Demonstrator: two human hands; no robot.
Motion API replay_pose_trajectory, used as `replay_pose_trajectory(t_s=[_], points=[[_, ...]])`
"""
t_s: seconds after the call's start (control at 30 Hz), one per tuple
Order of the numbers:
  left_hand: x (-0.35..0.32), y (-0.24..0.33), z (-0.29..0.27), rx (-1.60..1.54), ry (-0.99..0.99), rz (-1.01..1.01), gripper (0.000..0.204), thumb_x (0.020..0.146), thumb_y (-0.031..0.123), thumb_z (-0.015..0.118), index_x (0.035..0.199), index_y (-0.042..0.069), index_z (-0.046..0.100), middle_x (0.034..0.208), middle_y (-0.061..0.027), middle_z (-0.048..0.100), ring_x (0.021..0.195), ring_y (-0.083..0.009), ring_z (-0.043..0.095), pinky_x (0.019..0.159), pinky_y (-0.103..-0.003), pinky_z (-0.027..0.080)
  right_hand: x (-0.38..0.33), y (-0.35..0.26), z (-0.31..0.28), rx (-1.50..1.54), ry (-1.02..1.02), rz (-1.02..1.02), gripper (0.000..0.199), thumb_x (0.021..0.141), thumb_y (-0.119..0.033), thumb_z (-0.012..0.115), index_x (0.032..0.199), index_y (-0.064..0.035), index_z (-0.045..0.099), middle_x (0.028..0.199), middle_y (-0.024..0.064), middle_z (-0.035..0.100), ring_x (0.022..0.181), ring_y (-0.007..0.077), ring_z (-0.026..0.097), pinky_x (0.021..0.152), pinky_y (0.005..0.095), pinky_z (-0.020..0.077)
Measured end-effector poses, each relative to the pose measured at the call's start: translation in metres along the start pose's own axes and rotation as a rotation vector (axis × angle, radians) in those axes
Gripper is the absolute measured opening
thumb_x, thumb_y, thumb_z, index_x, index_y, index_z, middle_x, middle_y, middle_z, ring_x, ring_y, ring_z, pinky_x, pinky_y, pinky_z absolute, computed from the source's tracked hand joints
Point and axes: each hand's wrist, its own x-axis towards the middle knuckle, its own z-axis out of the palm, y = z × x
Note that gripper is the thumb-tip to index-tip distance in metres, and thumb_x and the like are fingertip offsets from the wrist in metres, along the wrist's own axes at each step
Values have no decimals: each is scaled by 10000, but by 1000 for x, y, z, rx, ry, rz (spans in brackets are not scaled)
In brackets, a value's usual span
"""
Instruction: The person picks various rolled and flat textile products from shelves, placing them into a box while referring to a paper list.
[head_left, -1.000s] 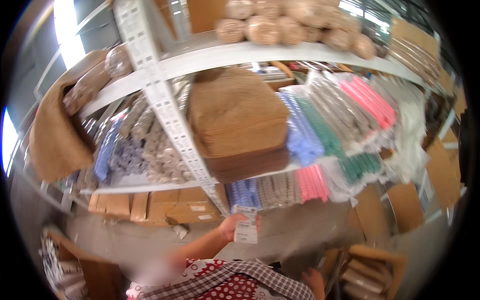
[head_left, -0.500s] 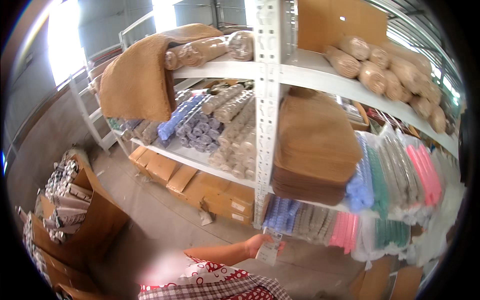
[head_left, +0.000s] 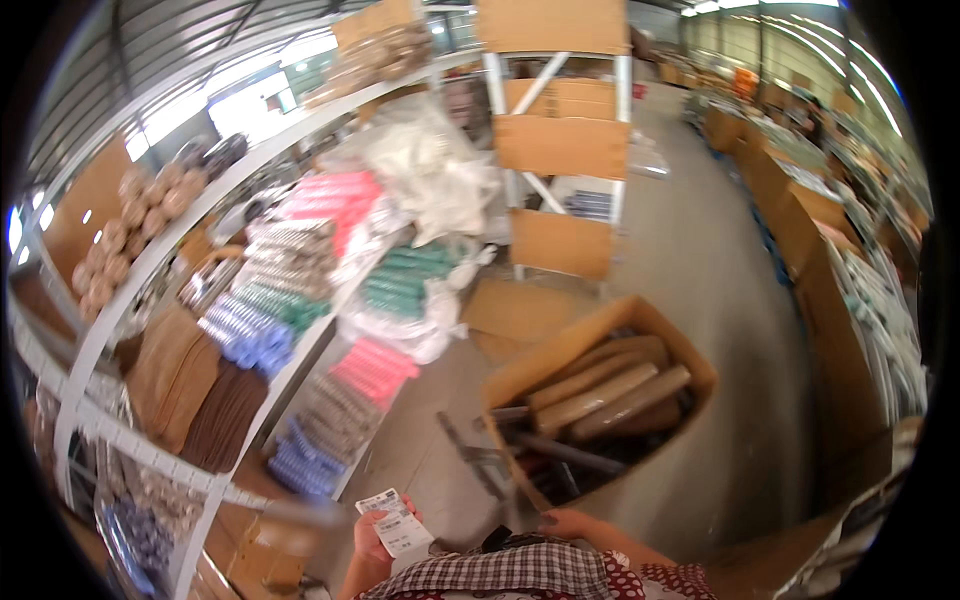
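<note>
In the lower middle, my left hand (head_left: 374,541) is closed on a white printed paper label (head_left: 397,524), thumb across its face. The label lies tilted in front of my checked and red-dotted clothing (head_left: 490,575). My right hand (head_left: 568,524) is held near my waist, close to the near side of an open cardboard box (head_left: 700,385); its fingers are blurred and partly hidden, so their grip is unclear. Inside the box lie brown rolls (head_left: 610,395), some in clear wrap, and dark rolls. A small black thing (head_left: 495,539) shows at my waist between the hands.
White metal shelving (head_left: 215,483) at left carries stacked brown mats (head_left: 172,375) and wrapped pink (head_left: 375,372), blue (head_left: 245,330) and green (head_left: 408,280) rolls. A rack with cardboard panels (head_left: 560,145) stands ahead. Long cardboard bins (head_left: 800,250) line the right side of the aisle (head_left: 670,240).
My view has swung right, from the shelf front to the aisle and open box. The label stays in my left hand, now nearer my body. My right hand has come into view.
</note>
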Motion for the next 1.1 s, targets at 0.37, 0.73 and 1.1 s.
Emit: replay_pose_trajectory(t_s=[0.37,0.73,1.1], points=[[43,-138,199,265,-94,-143,498,714,85,468,1203,0,514,1133,-218,589,992,-363,604,937,-543,460,-163,69,-42,763,-78,94,863,865,-671,439,1376,23,388,1389,185,439,1295,282,393,1087,351,276],[123,-200,255,193,-228,-166,525,706,90,430,1216,-14,502,1125,-203,602,957,-338,614,925,-517,467,-193,157,-83,555,32,296,844,895,-666,358,1413,0,346,1448,224,357,1352,345,327,1119,382,224],[197,-357,364,206,19,-102,492,692,92,436,1162,-42,496,1089,-190,600,956,-331,613,909,-521,484,-204,330,-266,249,54,225,752,887,-662,343,1340,-76,473,1391,194,445,1288,359,411,1082,400,305]])
